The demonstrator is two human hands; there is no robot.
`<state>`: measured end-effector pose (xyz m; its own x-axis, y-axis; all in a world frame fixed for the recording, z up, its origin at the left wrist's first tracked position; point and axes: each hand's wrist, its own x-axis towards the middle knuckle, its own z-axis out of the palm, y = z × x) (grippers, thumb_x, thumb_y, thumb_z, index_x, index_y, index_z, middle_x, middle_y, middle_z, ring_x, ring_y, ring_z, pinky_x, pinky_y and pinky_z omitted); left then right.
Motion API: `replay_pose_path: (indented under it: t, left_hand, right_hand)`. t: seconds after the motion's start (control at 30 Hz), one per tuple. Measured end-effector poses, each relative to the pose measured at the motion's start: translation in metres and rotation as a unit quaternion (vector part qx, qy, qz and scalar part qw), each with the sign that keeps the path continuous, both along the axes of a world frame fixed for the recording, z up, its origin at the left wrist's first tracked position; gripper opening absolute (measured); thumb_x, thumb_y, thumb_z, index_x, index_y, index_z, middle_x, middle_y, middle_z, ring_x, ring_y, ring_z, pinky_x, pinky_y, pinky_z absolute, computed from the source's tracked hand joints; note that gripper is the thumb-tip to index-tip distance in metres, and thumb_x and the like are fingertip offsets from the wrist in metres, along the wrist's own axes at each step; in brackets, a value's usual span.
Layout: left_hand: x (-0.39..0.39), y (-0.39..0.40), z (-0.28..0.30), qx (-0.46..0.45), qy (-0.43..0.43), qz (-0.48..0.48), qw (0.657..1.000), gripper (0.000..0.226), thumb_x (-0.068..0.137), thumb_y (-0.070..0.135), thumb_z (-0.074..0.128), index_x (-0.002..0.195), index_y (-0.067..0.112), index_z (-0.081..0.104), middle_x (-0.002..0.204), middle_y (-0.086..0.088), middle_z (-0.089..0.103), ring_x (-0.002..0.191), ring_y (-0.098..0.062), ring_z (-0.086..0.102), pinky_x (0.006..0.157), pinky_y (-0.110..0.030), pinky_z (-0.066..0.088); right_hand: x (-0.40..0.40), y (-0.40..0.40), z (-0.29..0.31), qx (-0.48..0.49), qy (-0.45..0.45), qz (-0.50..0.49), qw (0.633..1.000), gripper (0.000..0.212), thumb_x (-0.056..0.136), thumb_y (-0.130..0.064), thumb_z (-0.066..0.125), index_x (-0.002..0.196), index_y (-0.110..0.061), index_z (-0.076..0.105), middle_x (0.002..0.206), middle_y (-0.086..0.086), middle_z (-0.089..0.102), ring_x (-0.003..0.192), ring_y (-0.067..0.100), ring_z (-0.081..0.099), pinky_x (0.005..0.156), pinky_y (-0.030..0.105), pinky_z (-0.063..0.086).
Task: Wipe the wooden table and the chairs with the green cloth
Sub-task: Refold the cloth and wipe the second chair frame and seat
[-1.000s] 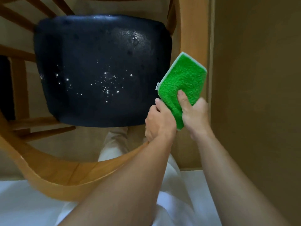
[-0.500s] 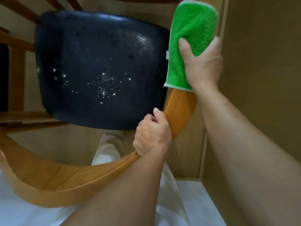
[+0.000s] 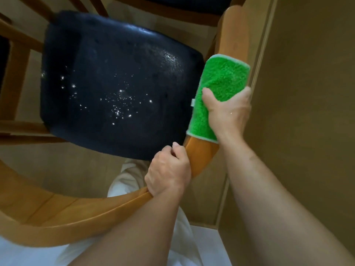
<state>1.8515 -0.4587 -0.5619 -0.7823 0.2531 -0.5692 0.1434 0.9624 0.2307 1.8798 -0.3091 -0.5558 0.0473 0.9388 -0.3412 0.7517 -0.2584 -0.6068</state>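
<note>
I look straight down on a wooden chair with a black padded seat point(image 3: 115, 83) and a curved wooden back rail point(image 3: 63, 214) that sweeps from lower left up the right side. My right hand point(image 3: 228, 110) presses the green cloth point(image 3: 217, 89) flat around the rail's right stretch. My left hand point(image 3: 169, 173) grips the rail just below the cloth, fingers wrapped over its top edge. The seat shows small bright specks near its middle.
A tan wall point(image 3: 307, 93) with a narrow trim strip stands close on the right of the chair. Another chair's dark seat point(image 3: 182, 2) and wooden legs show at the top. My light trousers point(image 3: 126, 181) appear below the seat.
My right hand took the cloth from beside my left hand up onto the rail, then slid it back down the rail toward me. My left hand stays on the rail.
</note>
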Motion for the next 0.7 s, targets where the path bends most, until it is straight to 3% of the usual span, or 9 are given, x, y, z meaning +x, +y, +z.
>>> replay_pose_path:
  t: [0.13,0.27,0.37,0.47,0.57,0.63,0.7]
  left_hand:
    - [0.001,-0.002,0.003,0.006,0.003,-0.01,1.0,0.052,0.087,0.055,0.012,0.067,0.029,0.053,0.063,0.011,0.049,0.056,-0.003,0.039,0.058,-0.032,0.031]
    - [0.001,-0.004,0.0,0.013,0.008,-0.011,1.0,0.051,0.088,0.054,0.014,0.066,0.029,0.052,0.062,0.011,0.051,0.055,-0.003,0.042,0.056,-0.03,0.03]
    - [0.001,-0.003,-0.001,0.018,0.012,-0.016,1.0,0.049,0.089,0.053,0.016,0.064,0.028,0.051,0.061,0.011,0.05,0.054,-0.003,0.041,0.056,-0.03,0.029]
    - [0.0,-0.004,-0.001,0.011,0.006,-0.025,1.0,0.049,0.089,0.053,0.016,0.065,0.029,0.051,0.061,0.011,0.048,0.054,-0.003,0.039,0.057,-0.031,0.029]
    - [-0.001,-0.006,-0.001,0.002,0.004,-0.026,1.0,0.049,0.087,0.054,0.015,0.069,0.028,0.053,0.063,0.011,0.045,0.054,-0.006,0.036,0.059,-0.032,0.03]
    - [-0.004,-0.007,-0.001,-0.005,0.0,-0.025,1.0,0.049,0.083,0.055,0.012,0.07,0.027,0.051,0.065,0.009,0.043,0.057,-0.012,0.037,0.06,-0.033,0.03]
    - [-0.003,-0.005,-0.001,-0.011,-0.006,-0.024,1.0,0.048,0.08,0.055,0.01,0.069,0.027,0.048,0.067,0.006,0.042,0.061,-0.018,0.039,0.06,-0.034,0.031]
  right_hand:
    - [-0.028,0.054,-0.004,0.035,-0.096,0.063,0.993,0.082,0.069,-0.052,0.069,0.132,-0.011,0.036,0.122,0.002,0.05,0.108,0.025,0.055,0.076,0.031,0.038]
    - [-0.056,0.097,-0.003,0.076,-0.139,0.086,0.984,0.075,0.074,-0.047,0.066,0.134,-0.014,0.034,0.13,0.001,0.048,0.112,0.025,0.055,0.074,0.033,0.037]
    - [-0.058,0.09,-0.004,0.115,-0.161,0.109,0.974,0.083,0.08,-0.045,0.058,0.147,-0.009,0.024,0.141,0.005,0.042,0.117,0.027,0.052,0.08,0.034,0.04]
    - [-0.037,0.049,-0.004,0.111,-0.191,0.147,0.964,0.092,0.083,-0.044,0.05,0.153,-0.005,0.006,0.156,0.014,0.023,0.126,0.034,0.043,0.095,0.044,0.042]
    - [-0.012,-0.016,0.003,0.076,-0.173,0.157,0.969,0.093,0.088,-0.046,0.051,0.154,-0.005,0.001,0.16,0.017,0.006,0.132,0.037,0.033,0.104,0.043,0.032]
    - [0.0,-0.058,0.009,0.052,-0.151,0.158,0.974,0.096,0.089,-0.048,0.054,0.153,-0.002,0.001,0.16,0.02,0.001,0.138,0.031,0.016,0.11,0.031,0.014]
    - [0.008,-0.079,0.01,0.028,-0.139,0.154,0.978,0.099,0.088,-0.051,0.055,0.152,-0.001,-0.003,0.16,0.021,-0.001,0.136,0.023,0.003,0.105,0.02,0.0]
